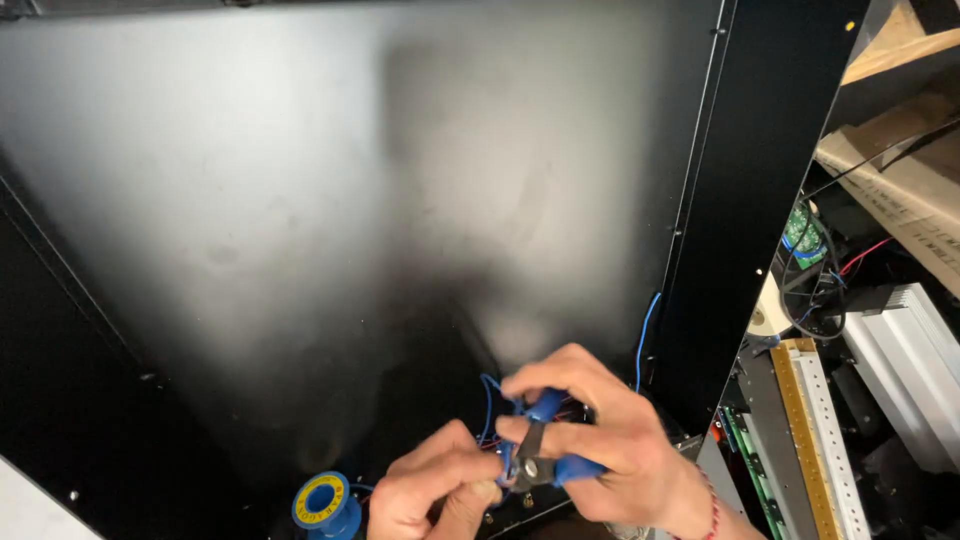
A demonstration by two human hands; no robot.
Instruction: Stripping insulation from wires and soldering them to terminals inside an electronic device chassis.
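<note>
Right hand [610,440] clenched on blue-handled cutters [545,462]; left hand [435,490] pinches thin blue wire [490,400] by the glossy black panel's [300,200] bottom edge, solder spool [322,503] nearby.

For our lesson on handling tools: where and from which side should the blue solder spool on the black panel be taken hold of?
Grip the blue solder spool across its round flange rims, coming from the left. That side is open, while the left hand crowds its right.
</note>
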